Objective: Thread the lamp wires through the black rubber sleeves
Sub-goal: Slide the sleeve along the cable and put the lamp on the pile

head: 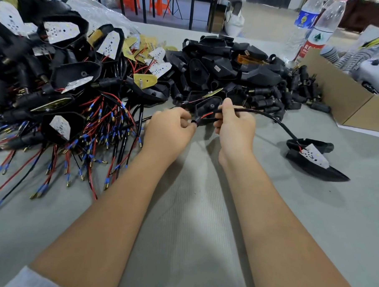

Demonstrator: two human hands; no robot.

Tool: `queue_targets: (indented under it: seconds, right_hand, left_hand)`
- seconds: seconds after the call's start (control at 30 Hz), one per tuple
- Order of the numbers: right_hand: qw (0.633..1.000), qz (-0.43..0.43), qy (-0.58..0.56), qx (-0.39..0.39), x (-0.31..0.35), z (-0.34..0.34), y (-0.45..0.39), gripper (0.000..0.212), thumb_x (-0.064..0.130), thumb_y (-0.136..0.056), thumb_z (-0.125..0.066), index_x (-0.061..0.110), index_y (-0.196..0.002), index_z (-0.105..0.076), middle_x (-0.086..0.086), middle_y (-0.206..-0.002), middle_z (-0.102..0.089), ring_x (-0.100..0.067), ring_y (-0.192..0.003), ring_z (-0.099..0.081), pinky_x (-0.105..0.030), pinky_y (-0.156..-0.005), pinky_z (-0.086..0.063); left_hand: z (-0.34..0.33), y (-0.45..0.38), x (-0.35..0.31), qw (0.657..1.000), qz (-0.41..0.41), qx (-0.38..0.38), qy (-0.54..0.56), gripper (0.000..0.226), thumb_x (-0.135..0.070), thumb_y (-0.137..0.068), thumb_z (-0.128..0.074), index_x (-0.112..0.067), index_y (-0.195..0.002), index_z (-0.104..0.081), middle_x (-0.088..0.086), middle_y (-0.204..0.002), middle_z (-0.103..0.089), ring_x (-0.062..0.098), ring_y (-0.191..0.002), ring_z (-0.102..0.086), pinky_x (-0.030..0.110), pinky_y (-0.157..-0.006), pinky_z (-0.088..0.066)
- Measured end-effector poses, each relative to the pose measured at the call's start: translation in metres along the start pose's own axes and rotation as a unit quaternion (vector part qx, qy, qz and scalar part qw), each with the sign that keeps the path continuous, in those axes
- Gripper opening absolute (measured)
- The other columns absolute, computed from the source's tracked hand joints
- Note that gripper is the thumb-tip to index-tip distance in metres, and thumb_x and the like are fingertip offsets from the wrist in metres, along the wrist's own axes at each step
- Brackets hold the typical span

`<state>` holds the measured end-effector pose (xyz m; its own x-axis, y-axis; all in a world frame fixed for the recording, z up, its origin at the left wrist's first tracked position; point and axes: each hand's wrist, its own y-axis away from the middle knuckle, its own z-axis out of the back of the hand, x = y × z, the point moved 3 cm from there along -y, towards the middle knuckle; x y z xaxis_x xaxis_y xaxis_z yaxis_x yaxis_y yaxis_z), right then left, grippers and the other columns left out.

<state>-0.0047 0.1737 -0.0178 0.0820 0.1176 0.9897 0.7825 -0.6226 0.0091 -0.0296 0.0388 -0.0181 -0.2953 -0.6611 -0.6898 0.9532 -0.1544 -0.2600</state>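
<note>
Just in front of the heap of black housings [226, 64], your left hand [169, 131] is pinching the black rubber sleeve [193, 122] while your right hand [235, 125] is gripping the lamp wires [207, 116] entering it, so keep them straight, feeding in short pushes.

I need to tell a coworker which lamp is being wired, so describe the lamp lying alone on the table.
Start at the cardboard box on the right, then look in front of it on the grey table. The lamp lies alone there, its black cable running to the right hand, unlike the piled ones.
</note>
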Motion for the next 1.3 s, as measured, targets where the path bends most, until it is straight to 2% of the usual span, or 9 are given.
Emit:
queue_targets:
  seconds: [0.1,0.23,0.37,0.5,0.67,0.93,1.07,1.2,1.3]
  right_hand:
    - [0.999,0.007,0.041,0.017,0.001,-0.002,0.001,0.030,0.028,-0.101,-0.053,0.016,-0.074,-0.061,0.006,-0.063,-0.059,0.001,-0.045,-0.050,-0.017,-0.051,-0.043]
    - [0.996,0.012,0.079,0.036,0.002,-0.004,0.004,0.030,0.030,-0.101,-0.053,0.019,-0.075,-0.061,0.005,-0.065,-0.061,-0.002,-0.051,-0.054,-0.024,-0.060,-0.046]
    - [0.997,0.009,0.068,0.044,0.003,-0.005,0.005,0.027,0.031,-0.101,-0.053,0.016,-0.079,-0.060,0.003,-0.070,-0.063,-0.004,-0.050,-0.054,-0.023,-0.056,-0.045]
    - [1.000,-0.016,0.014,0.000,0.003,-0.002,0.004,0.028,0.032,-0.101,-0.051,0.017,-0.078,-0.058,0.005,-0.068,-0.057,-0.004,-0.050,-0.048,-0.020,-0.050,-0.041]
    - [0.999,-0.014,0.027,-0.035,0.005,-0.001,0.006,0.034,0.036,-0.098,-0.051,0.027,-0.066,-0.052,-0.008,-0.103,-0.040,-0.011,-0.061,-0.039,-0.031,-0.067,-0.035]
    - [0.996,0.042,0.077,-0.013,0.005,-0.004,0.004,0.029,0.033,-0.099,-0.054,0.013,-0.081,-0.064,-0.008,-0.095,-0.063,-0.011,-0.073,-0.056,-0.034,-0.077,-0.051]
    - [0.991,0.075,0.109,-0.011,0.005,-0.003,0.000,0.029,0.034,-0.099,-0.055,0.012,-0.084,-0.065,0.006,-0.108,-0.046,0.000,-0.084,-0.055,-0.016,-0.077,-0.040]
    - [0.987,0.102,0.122,-0.016,0.003,-0.002,-0.001,0.034,0.030,-0.099,-0.058,0.015,-0.068,-0.053,-0.005,-0.122,-0.042,0.029,-0.074,-0.042,0.005,-0.065,-0.032]
    - [0.987,0.104,0.123,-0.008,0.003,-0.003,-0.002,0.033,0.031,-0.098,-0.058,0.014,-0.070,-0.056,-0.008,-0.124,-0.043,0.031,-0.075,-0.040,0.006,-0.066,-0.030]
  left_hand:
    - [-0.001,0.001,-0.002,0.993,-0.034,-0.005,-0.112,0.027,-0.037,-0.095,-0.050,-0.019,-0.088,-0.068,0.001,-0.083,-0.064,0.031,-0.098,-0.053,0.041,-0.083,-0.044]
    - [-0.002,0.000,0.000,0.990,-0.041,-0.009,-0.132,0.031,-0.032,-0.097,-0.048,-0.013,-0.074,-0.059,0.003,-0.072,-0.052,0.032,-0.089,-0.047,0.036,-0.070,-0.033]
    - [-0.002,-0.001,0.002,0.995,-0.040,-0.013,-0.089,0.020,-0.023,-0.097,-0.049,-0.015,-0.097,-0.068,0.008,-0.085,-0.063,0.033,-0.096,-0.051,0.042,-0.079,-0.043]
    - [-0.002,-0.003,0.006,0.997,-0.030,-0.007,-0.069,0.036,-0.011,-0.096,-0.041,-0.022,-0.122,-0.064,0.010,-0.087,-0.062,0.038,-0.093,-0.053,0.041,-0.074,-0.043]
    - [-0.003,0.000,0.002,0.986,-0.060,-0.019,-0.157,0.039,-0.011,-0.096,-0.039,-0.025,-0.126,-0.060,0.006,-0.105,-0.065,0.034,-0.102,-0.049,0.037,-0.078,-0.033]
    - [-0.004,0.000,-0.010,0.981,-0.093,-0.020,-0.166,0.027,-0.025,-0.101,-0.037,-0.012,-0.103,-0.061,0.006,-0.096,-0.065,0.031,-0.094,-0.054,0.038,-0.072,-0.037]
    - [-0.005,0.002,-0.008,0.994,-0.085,-0.004,-0.071,0.023,-0.015,-0.100,-0.037,-0.014,-0.110,-0.058,0.002,-0.093,-0.064,0.026,-0.091,-0.057,0.044,-0.077,-0.046]
    - [-0.005,0.007,-0.014,0.994,-0.106,0.007,0.008,0.038,0.000,-0.091,-0.038,-0.016,-0.121,-0.054,-0.007,-0.096,-0.060,0.018,-0.095,-0.056,0.040,-0.083,-0.047]
    - [-0.005,0.008,-0.015,0.996,-0.083,-0.014,0.015,0.028,-0.013,-0.094,-0.042,-0.022,-0.116,-0.057,-0.012,-0.091,-0.060,0.011,-0.085,-0.053,0.029,-0.068,-0.040]
